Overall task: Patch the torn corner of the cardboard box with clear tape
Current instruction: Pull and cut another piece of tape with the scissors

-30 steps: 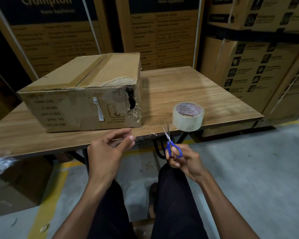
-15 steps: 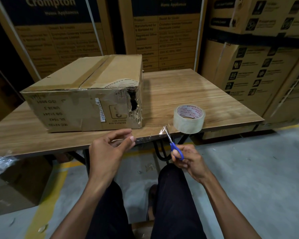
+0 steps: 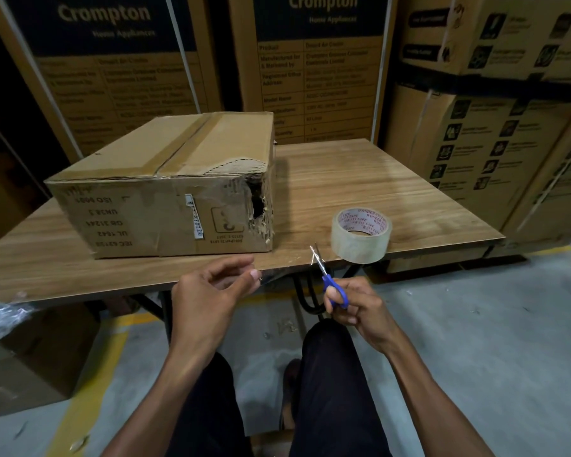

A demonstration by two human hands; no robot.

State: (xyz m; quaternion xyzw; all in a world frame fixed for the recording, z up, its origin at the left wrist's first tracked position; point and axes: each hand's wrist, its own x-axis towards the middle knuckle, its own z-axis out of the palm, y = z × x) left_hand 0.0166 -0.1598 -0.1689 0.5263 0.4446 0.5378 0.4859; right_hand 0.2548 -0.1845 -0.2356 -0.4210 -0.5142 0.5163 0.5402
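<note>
A worn cardboard box (image 3: 165,192) sits on the wooden table (image 3: 376,186), its near right corner torn open in a dark ragged hole (image 3: 257,206). A roll of clear tape (image 3: 361,235) stands near the table's front edge, right of the box. A thin strip of clear tape (image 3: 287,268) stretches along the edge between my hands. My left hand (image 3: 211,291) pinches the strip's left end. My right hand (image 3: 353,305) holds blue-handled scissors (image 3: 327,275), blades at the strip beside the roll.
Tall printed cartons (image 3: 310,61) stand stacked behind and to the right of the table. A brown box (image 3: 23,357) with crumpled plastic wrap (image 3: 0,318) sits on the floor at left. A yellow floor line (image 3: 89,384) runs under the table. My legs are below.
The scissors have moved up from below the table edge to the taut tape next to the roll. My left hand keeps its pinch and has barely moved.
</note>
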